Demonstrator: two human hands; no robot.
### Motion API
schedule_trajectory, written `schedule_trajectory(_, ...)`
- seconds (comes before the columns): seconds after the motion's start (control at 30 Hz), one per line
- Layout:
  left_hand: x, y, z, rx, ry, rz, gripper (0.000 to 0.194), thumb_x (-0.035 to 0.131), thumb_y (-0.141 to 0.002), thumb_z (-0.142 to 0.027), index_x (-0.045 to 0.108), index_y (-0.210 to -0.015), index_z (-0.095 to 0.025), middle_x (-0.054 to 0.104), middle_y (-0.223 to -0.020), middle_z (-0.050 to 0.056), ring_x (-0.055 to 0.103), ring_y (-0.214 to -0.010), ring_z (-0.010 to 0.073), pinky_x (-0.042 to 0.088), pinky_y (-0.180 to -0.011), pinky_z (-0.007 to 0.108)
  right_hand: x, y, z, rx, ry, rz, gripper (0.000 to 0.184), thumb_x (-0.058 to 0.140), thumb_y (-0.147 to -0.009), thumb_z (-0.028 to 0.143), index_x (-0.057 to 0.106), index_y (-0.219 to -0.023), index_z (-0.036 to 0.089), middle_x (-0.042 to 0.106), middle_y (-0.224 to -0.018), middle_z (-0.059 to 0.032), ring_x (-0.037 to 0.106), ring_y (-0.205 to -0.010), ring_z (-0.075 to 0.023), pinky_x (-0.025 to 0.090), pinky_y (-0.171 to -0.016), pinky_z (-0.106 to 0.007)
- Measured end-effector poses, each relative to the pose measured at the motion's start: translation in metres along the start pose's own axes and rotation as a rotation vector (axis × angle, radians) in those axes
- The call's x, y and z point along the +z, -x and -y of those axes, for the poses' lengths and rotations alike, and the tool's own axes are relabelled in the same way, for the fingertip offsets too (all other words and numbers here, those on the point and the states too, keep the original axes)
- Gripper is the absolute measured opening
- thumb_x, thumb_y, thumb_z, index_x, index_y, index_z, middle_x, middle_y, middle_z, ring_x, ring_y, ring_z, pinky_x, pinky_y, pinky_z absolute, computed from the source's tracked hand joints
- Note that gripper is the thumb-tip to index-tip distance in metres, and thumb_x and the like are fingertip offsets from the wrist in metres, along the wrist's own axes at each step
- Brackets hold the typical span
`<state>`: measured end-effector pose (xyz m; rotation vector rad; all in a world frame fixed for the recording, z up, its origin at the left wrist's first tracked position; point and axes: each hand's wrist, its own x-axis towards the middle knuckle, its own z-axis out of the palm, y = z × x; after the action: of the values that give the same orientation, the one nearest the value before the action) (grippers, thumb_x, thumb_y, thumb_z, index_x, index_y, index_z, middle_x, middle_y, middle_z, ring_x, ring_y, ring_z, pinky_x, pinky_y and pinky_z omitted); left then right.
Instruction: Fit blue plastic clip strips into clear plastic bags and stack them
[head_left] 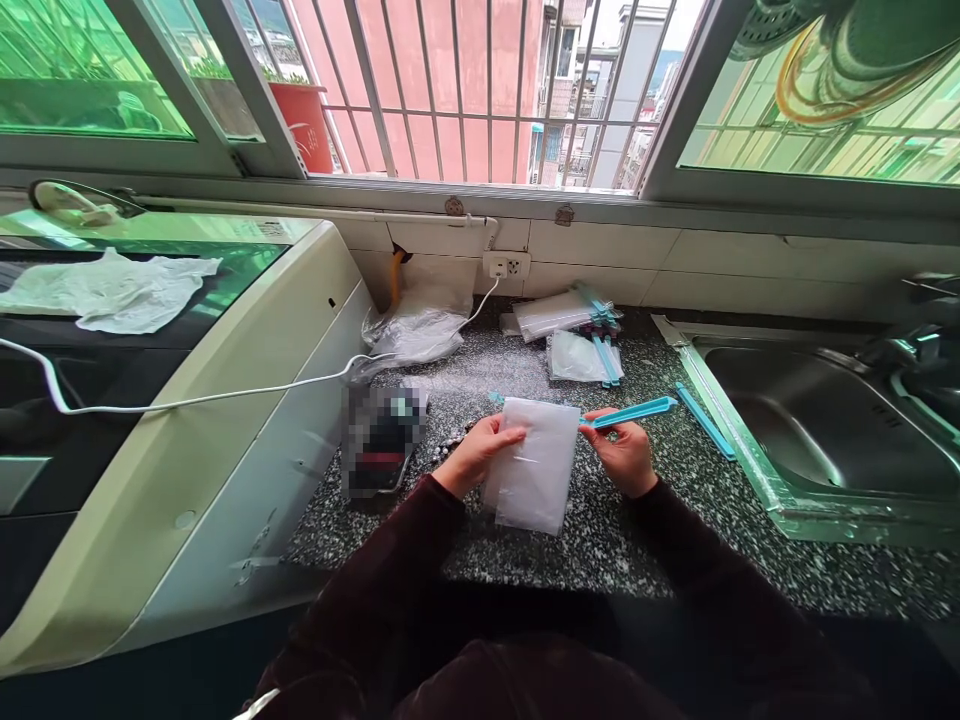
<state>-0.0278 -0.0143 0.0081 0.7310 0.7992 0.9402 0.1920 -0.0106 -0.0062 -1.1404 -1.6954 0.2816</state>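
Note:
My left hand (pixel 480 452) pinches a translucent white plastic bag (pixel 536 480) by its left side, thumb on the front. The bag hangs above the speckled countertop. At its upper right corner my right hand (pixel 624 452) is closed on a light-blue bag clip (pixel 634 411), which points out to the right with its arms slightly apart. A bit of light blue also shows at the bag's upper left edge. Another blue clip (pixel 705 422) lies on the counter to the right. Behind the bag lie more bags (pixel 574 355) with blue clips on them.
A steel sink (pixel 795 400) with a taped rim is at the right. To the left stand a cream-coloured appliance (pixel 300 300) and a phone-like dark object (pixel 386 440), partly blurred. A white cable (pixel 225 397) runs from the wall socket (pixel 506 265) past crumpled clear plastic (pixel 420 330).

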Motion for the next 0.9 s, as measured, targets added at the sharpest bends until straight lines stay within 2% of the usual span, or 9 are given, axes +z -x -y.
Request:
schedule_trajectory(0.23, -0.0028, -0.0030, 0.0048, -0.058, -0.004, 0.007, 0.043, 0.083, -0.045, -0.036, 0.067, -0.075, -0.009, 0.066, -0.067, 0.006, 0.056, -0.056, 0.0125, 0.040, -0.058, 0.023, 0.0021, 0.0048, 0.0071, -0.066, -0.074, 0.045, 0.015, 0.059, -0.079, 0.033, 0.063, -0.077, 0.019, 0.067, -0.078, -0.0051, 0.059, -0.061, -0.0136, 0.050, -0.054, -0.026)
schedule_trajectory(0.53, -0.0018, -0.0056, 0.0053, -0.049, 0.028, 0.008, 0.045, 0.082, -0.047, -0.036, 0.068, -0.080, -0.009, 0.069, -0.075, 0.008, 0.059, -0.063, 0.0154, 0.043, -0.063, 0.025, 0.0051, 0.0070, 0.0065, -0.030, -0.106, 0.072, 0.016, 0.060, -0.079, 0.034, 0.061, -0.079, 0.018, 0.065, -0.077, -0.0045, 0.056, -0.060, -0.0121, 0.049, -0.054, -0.025)
schedule_trajectory(0.67, -0.0003, -0.0041, 0.0038, -0.069, 0.052, -0.046, 0.046, 0.082, -0.044, -0.036, 0.068, -0.079, -0.009, 0.069, -0.071, 0.008, 0.059, -0.060, 0.0154, 0.043, -0.060, 0.026, 0.0059, 0.0079, 0.0068, -0.015, -0.114, 0.089, 0.017, 0.060, -0.079, 0.035, 0.062, -0.079, 0.018, 0.066, -0.078, -0.0044, 0.056, -0.058, -0.0117, 0.048, -0.052, -0.024)
schedule_trajectory(0.9, 0.0013, -0.0054, 0.0049, -0.076, 0.052, -0.145, 0.034, 0.080, -0.045, -0.032, 0.066, -0.067, -0.009, 0.067, -0.063, 0.007, 0.056, -0.054, 0.0145, 0.041, -0.058, 0.026, 0.0033, 0.0063, 0.0058, -0.009, -0.046, 0.137, 0.024, 0.060, -0.078, 0.042, 0.063, -0.083, 0.018, 0.067, -0.081, -0.0062, 0.059, -0.062, -0.0140, 0.050, -0.054, -0.027)
